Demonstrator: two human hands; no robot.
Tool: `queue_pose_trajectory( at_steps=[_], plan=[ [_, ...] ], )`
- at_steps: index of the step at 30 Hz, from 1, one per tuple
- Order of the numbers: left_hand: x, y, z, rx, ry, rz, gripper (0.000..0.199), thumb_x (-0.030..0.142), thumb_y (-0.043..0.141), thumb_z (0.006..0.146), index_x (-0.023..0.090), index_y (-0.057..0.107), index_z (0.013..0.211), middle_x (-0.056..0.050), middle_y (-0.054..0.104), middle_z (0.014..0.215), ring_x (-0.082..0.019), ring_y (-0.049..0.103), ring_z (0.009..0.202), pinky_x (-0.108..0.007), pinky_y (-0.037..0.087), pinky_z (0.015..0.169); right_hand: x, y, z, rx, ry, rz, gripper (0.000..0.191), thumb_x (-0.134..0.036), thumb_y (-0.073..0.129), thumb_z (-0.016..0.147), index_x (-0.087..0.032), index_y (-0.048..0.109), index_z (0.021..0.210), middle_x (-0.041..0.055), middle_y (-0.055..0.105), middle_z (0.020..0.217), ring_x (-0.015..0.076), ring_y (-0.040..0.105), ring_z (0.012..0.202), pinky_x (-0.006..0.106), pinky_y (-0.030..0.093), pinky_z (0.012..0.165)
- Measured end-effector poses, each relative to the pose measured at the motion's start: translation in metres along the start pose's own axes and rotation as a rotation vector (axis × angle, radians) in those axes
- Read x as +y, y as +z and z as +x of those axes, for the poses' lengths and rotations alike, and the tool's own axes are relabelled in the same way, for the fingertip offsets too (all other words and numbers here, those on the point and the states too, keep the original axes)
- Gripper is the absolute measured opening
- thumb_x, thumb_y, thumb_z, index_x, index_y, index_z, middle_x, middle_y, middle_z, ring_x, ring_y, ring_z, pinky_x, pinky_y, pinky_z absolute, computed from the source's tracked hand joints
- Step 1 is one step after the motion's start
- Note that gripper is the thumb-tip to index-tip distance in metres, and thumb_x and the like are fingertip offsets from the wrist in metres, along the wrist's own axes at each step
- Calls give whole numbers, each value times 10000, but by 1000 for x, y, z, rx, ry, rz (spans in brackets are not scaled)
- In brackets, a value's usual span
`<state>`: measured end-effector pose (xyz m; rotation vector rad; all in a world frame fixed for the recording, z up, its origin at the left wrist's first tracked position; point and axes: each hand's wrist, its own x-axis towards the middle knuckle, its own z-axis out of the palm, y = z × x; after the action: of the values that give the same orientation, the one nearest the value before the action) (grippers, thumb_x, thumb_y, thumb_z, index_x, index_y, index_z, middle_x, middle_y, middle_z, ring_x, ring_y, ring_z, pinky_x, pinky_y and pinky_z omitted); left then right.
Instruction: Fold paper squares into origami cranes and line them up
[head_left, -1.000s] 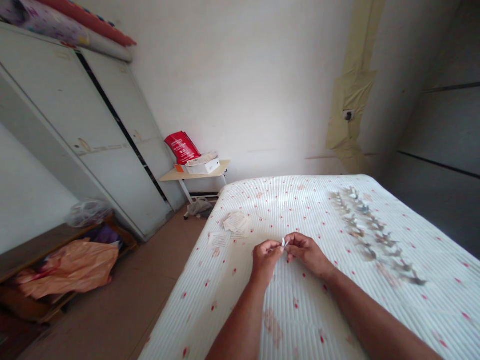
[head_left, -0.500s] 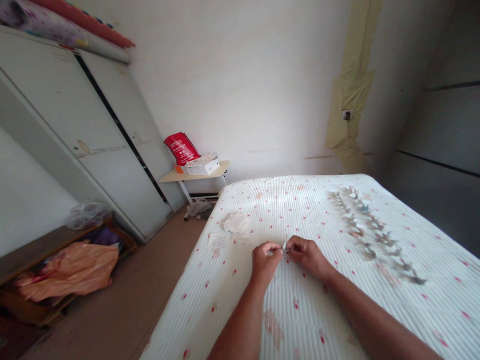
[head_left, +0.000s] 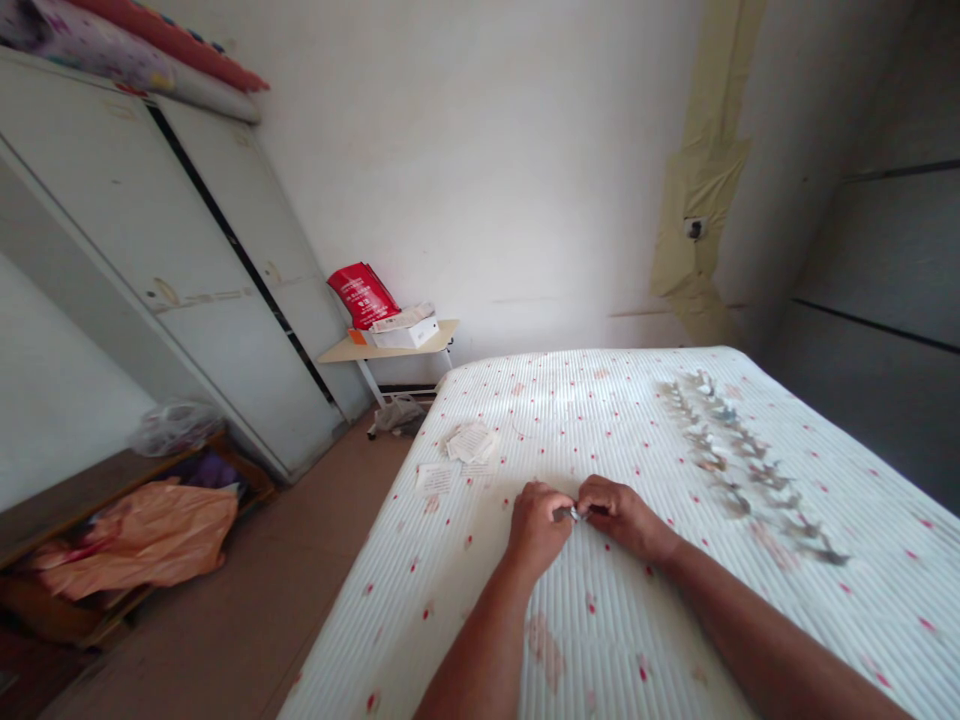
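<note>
Over the middle of the bed, my left hand [head_left: 538,522] and my right hand [head_left: 619,515] meet at the fingertips. Both pinch a small folded paper piece [head_left: 575,513], mostly hidden by the fingers. Left of my hands lies a pile of printed paper pieces [head_left: 471,443], with another paper sheet [head_left: 435,479] beside it. Two rows of several small folded paper figures [head_left: 727,412] stretch along the right side of the bed.
The bed [head_left: 600,640] has a white cover with red dots. Beyond its far left corner, a small table [head_left: 341,351] holds a red bag [head_left: 364,296] and a white box [head_left: 409,334]. A wardrobe [head_left: 217,290] and an open low cabinet [head_left: 67,490] stand left.
My fingers have shifted slightly down around the small paper piece, and the left hand has turned and moved a little right. The paper piles and figures stay where they were.
</note>
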<state>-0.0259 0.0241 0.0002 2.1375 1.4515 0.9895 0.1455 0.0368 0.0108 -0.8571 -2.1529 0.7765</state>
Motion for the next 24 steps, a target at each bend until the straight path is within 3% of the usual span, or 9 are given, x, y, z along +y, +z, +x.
queue_pose_trajectory(
  at_steps=[7,13,17,24],
  plan=[
    [5,-1,-1,-10,23,103,174,120,581,626,208,690,729,-38,626,740,-181,515,786,-300,381,760,11,-11,-14,58,48,-125,262,-21,439,670,-200,587,790,43,570,827,157,545,764,269,425,687],
    [8,1,-3,-36,24,179,167,142,591,653,243,681,752,-7,614,737,-162,512,792,-323,347,873,5,-18,-24,60,-2,-272,332,-28,425,692,-195,571,939,67,565,972,157,554,880,273,444,765],
    [10,1,-5,-45,2,232,139,184,604,681,260,683,767,-7,598,767,-168,498,841,-325,343,865,-2,-14,-21,42,-49,-427,203,-102,435,776,-193,607,831,74,566,990,150,564,860,252,459,730],
    [16,-4,-7,-43,6,328,93,267,619,704,274,690,763,-27,566,797,-191,459,884,-315,333,745,-2,-9,-17,-11,-40,-559,238,-140,425,826,-179,620,696,71,597,855,150,561,789,253,448,699]
  ],
)
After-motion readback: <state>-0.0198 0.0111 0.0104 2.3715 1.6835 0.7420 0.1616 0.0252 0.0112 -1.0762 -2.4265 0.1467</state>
